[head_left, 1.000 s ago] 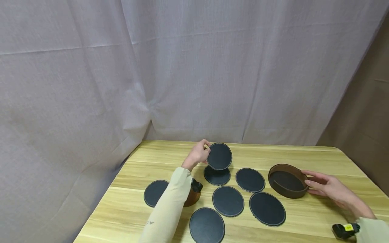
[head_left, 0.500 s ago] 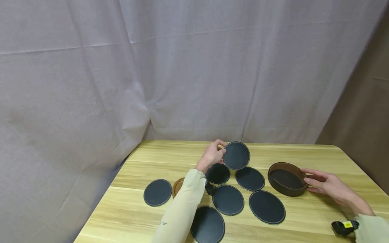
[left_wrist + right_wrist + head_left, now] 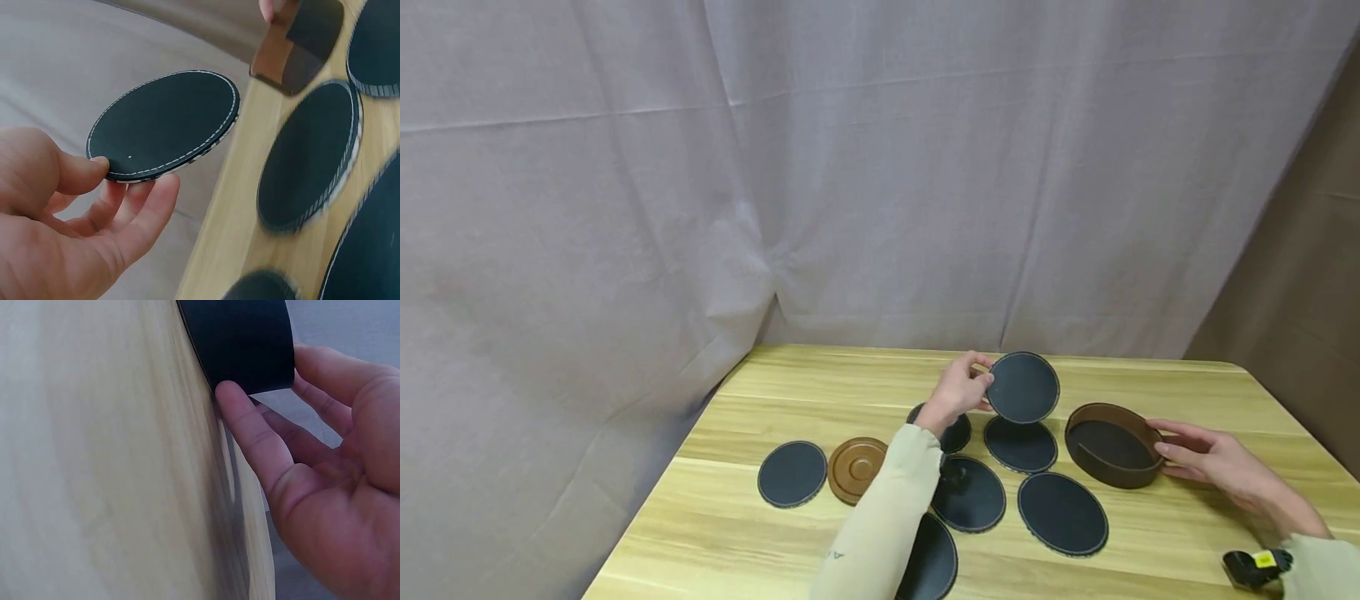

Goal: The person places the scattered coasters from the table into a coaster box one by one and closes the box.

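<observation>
My left hand (image 3: 957, 392) pinches a round black coaster (image 3: 1023, 387) by its left edge. In the left wrist view the thumb (image 3: 84, 172) lies on top and fingertips support it from below; pale stitching runs round the rim. The coaster hangs above another black coaster (image 3: 1021, 444) lying on the table. To its right stands a round, low-walled brown coaster holder (image 3: 1114, 479), dark inside. My right hand (image 3: 1213, 462) grips the holder's right side, thumb and fingers spread along its wall. In the right wrist view, fingertips touch the holder's dark outer wall (image 3: 244, 347).
Several more black coasters lie about the wooden table (image 3: 700, 533), one of them at the far left (image 3: 792, 474). A brown round piece with concentric rings (image 3: 853, 468) lies beside that one, partly behind my left sleeve. A grey curtain (image 3: 880, 183) hangs behind the table.
My left hand has carried the coaster rightward, from above one coaster to above the neighbouring one, nearer the holder. The brown ringed piece has come into view. My right hand stays at the holder.
</observation>
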Demonstrator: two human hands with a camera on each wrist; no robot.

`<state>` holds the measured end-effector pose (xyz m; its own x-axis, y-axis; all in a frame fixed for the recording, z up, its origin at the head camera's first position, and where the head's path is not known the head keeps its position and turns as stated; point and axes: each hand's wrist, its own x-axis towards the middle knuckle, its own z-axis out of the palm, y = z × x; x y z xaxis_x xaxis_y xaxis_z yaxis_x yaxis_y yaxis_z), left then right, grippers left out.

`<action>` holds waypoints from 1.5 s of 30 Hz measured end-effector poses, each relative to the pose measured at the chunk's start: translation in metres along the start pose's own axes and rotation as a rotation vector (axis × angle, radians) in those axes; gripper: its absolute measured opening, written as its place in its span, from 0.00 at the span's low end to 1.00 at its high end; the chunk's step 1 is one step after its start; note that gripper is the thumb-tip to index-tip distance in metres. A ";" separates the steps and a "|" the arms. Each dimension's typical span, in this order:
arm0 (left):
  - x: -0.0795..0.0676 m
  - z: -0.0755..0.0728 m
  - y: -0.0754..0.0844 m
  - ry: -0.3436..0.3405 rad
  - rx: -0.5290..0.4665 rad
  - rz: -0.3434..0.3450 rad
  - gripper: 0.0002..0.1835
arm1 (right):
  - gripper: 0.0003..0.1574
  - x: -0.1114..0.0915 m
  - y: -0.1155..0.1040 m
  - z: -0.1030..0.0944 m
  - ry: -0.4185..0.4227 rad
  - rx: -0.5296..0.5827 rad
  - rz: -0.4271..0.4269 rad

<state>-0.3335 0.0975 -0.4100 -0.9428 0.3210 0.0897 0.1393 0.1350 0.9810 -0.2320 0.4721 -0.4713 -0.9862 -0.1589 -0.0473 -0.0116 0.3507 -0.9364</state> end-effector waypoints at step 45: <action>-0.011 0.136 -0.022 0.191 -0.277 -0.152 0.12 | 0.23 -0.002 0.002 0.000 -0.018 0.074 0.007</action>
<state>-0.2849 0.2187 -0.4558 -0.9896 0.1325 -0.0556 -0.0692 -0.0999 0.9926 -0.2300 0.4729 -0.4728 -0.9830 -0.1737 -0.0598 0.0084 0.2825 -0.9592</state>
